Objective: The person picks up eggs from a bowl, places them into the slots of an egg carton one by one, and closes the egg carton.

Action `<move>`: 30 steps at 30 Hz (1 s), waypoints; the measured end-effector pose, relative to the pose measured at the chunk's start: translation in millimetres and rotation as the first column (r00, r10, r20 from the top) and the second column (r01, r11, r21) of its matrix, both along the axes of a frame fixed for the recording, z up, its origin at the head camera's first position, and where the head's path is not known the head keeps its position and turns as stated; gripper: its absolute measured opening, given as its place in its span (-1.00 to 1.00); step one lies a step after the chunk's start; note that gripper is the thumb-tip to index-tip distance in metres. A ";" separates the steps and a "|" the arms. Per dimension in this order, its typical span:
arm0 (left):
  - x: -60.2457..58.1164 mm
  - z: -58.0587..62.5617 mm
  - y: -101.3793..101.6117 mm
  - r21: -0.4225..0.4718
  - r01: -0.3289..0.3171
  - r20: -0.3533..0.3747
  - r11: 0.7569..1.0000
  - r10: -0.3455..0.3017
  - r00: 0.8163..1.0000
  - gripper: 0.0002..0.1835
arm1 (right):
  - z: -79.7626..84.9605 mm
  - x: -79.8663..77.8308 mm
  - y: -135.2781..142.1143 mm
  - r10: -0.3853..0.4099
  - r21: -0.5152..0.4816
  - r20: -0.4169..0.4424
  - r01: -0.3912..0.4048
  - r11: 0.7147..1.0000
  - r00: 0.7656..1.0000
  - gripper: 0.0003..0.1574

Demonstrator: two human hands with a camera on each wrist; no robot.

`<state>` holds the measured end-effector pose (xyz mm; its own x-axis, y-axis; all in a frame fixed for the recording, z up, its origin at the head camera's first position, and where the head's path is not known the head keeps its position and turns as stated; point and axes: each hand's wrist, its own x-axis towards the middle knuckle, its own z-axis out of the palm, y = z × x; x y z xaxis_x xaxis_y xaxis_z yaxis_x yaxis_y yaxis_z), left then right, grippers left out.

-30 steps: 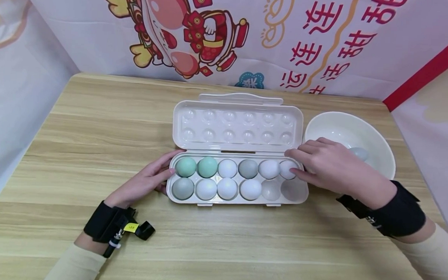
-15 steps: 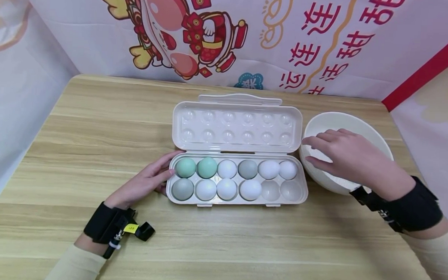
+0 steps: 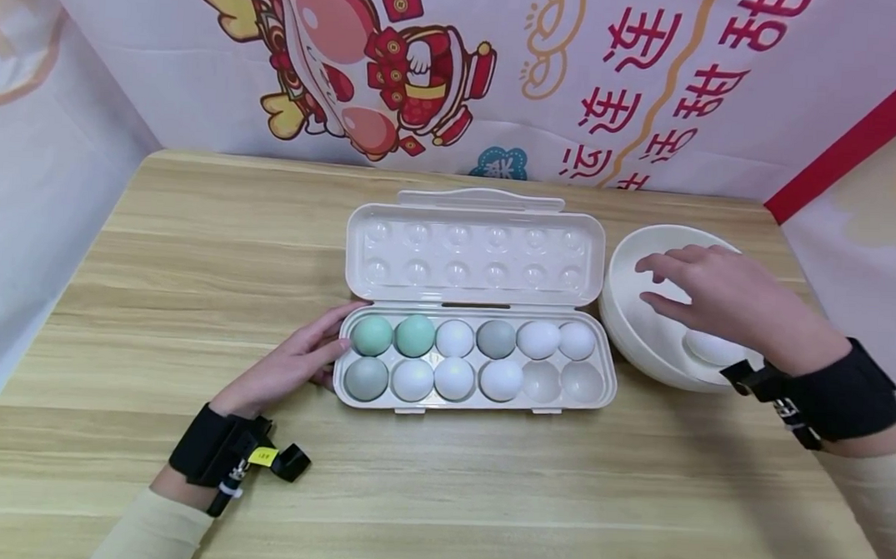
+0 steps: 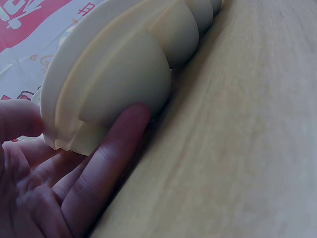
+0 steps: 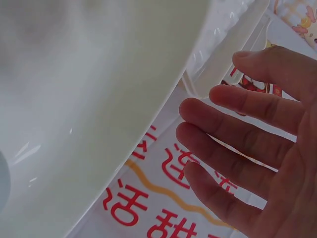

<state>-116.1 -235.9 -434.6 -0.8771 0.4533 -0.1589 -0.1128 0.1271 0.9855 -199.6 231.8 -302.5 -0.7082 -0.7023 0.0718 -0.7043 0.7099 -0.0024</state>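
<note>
A white plastic egg box (image 3: 610,378) lies open on the table, its lid (image 3: 475,256) folded back. Green eggs (image 3: 415,336), grey eggs (image 3: 366,378) and several white eggs (image 3: 454,377) sit in its cups; the two front right cups hold no egg. My left hand (image 3: 294,360) grips the box's left end, thumb on the rim; in the left wrist view the fingers touch the outer cup wall (image 4: 129,79). Above the white bowl (image 3: 634,313), my right hand (image 3: 725,296) hovers, fingers spread and holding nothing. Below it a white egg (image 3: 711,348) rests in the bowl, partly hidden.
The bowl stands close to the box's right end, near the table's right edge. Behind the wooden table (image 3: 446,496) hangs a printed white cloth (image 3: 545,125) with a cartoon figure and red characters.
My right hand has left the white egg in the back right cup and moved right, over the bowl, its fingers parting. My left hand and the egg box have stayed put.
</note>
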 end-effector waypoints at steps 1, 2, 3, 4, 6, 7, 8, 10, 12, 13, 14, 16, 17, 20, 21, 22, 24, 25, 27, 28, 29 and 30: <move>-0.2 0.2 0.0 -0.002 -0.002 0.002 1.000 0.002 1.000 -0.44 | 0.4 -1.3 2.2 -0.018 0.007 0.014 0.018 1.000 1.000 -0.58; -0.3 0.7 0.1 -0.003 -0.003 0.004 1.000 0.003 1.000 -0.43 | 0.8 -2.4 4.2 -0.037 0.016 0.028 0.037 0.999 0.999 -0.58; -0.5 1.0 0.1 -0.004 -0.005 0.006 1.000 0.005 1.000 -0.43 | 1.1 -3.5 6.2 -0.053 0.025 0.038 0.052 0.998 0.998 -0.58; -0.4 1.4 0.1 -0.008 -0.008 0.010 1.000 0.008 1.000 -0.43 | 1.2 -4.3 8.1 -0.068 0.033 0.048 0.066 0.997 0.997 -0.57; -0.1 2.2 0.0 -0.012 -0.009 0.009 1.000 0.009 1.000 -0.43 | 1.0 -5.7 11.5 -0.092 0.049 0.068 0.089 0.995 0.993 -0.57; 0.1 2.3 -0.2 -0.016 -0.011 0.011 1.000 0.011 1.000 -0.43 | 0.6 -6.2 13.2 -0.102 0.056 0.069 0.098 0.994 0.992 -0.57; 0.2 2.5 -0.2 -0.016 -0.011 0.011 1.000 0.011 1.000 -0.43 | 0.2 -6.4 14.6 -0.111 0.060 0.070 0.107 0.992 0.991 -0.57; 0.7 2.5 -0.2 -0.017 -0.013 0.010 1.000 0.013 1.000 -0.43 | -1.2 -7.5 17.8 -0.127 0.067 0.073 0.122 0.990 0.989 -0.57; 1.0 2.0 0.0 -0.012 -0.014 0.009 1.000 0.015 1.000 -0.43 | -2.6 -9.1 21.4 -0.148 0.078 0.080 0.142 0.987 0.986 -0.57; 1.1 1.7 0.2 -0.009 -0.014 0.010 1.000 0.014 1.000 -0.43 | -3.2 -10.0 23.4 -0.160 0.082 0.084 0.153 0.985 0.984 -0.57; 1.4 1.2 0.4 -0.007 -0.013 0.008 1.000 0.013 1.000 -0.43 | -3.6 -10.9 25.3 -0.172 0.086 0.093 0.164 0.983 0.981 -0.56; 1.8 0.4 0.6 -0.006 -0.013 0.004 1.000 0.013 1.000 -0.43 | -4.3 -13.0 29.4 -0.193 0.093 0.110 0.183 0.979 0.975 -0.54; 2.0 0.2 0.9 -0.006 -0.014 0.004 1.000 0.014 1.000 -0.43 | -4.6 -14.0 31.6 -0.204 0.097 0.118 0.193 0.976 0.972 -0.53; 2.6 0.0 1.4 -0.012 -0.018 0.006 1.000 0.018 1.000 -0.44 | -4.8 -16.7 37.0 -0.237 0.114 0.147 0.222 0.968 0.960 -0.49; 2.7 0.1 1.6 -0.013 -0.019 0.007 1.000 0.019 1.000 -0.44 | -5.0 -17.5 38.8 -0.247 0.121 0.153 0.230 0.966 0.957 -0.48; 2.7 0.1 1.7 -0.015 -0.019 0.008 1.000 0.019 1.000 -0.44 | -5.1 -18.4 40.9 -0.256 0.127 0.163 0.237 0.963 0.953 -0.47; 2.7 0.5 2.0 -0.019 -0.018 0.006 1.000 0.018 1.000 -0.44 | -5.0 -19.1 44.0 -0.272 0.137 0.173 0.250 0.958 0.947 -0.46; 2.6 0.5 1.9 -0.021 -0.016 0.005 1.000 0.016 1.000 -0.44 | -5.1 -19.4 45.8 -0.277 0.139 0.176 0.255 0.957 0.945 -0.45; 2.3 1.0 1.8 -0.024 -0.013 -0.003 1.000 0.013 1.000 -0.44 | -4.7 -19.4 49.1 -0.278 0.132 0.176 0.257 0.957 0.944 -0.45; 2.1 1.2 1.9 -0.026 -0.013 -0.004 1.000 0.013 1.000 -0.43 | -4.7 -19.7 50.8 -0.276 0.127 0.179 0.256 0.958 0.944 -0.45; 1.9 1.3 1.9 -0.027 -0.013 -0.005 1.000 0.013 1.000 -0.43 | -4.4 -19.6 51.7 -0.274 0.118 0.176 0.256 0.960 0.946 -0.46; 1.7 1.4 2.1 -0.027 -0.013 -0.005 1.000 0.013 1.000 -0.43 | -4.2 -19.7 53.1 -0.269 0.109 0.172 0.253 0.961 0.948 -0.46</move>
<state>-114.4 -233.8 -433.2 -0.8834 0.4377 -0.1672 -0.1103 0.1525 0.9821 -219.3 284.9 -306.6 -0.8626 -0.4893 -0.1283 -0.4877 0.8718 -0.0464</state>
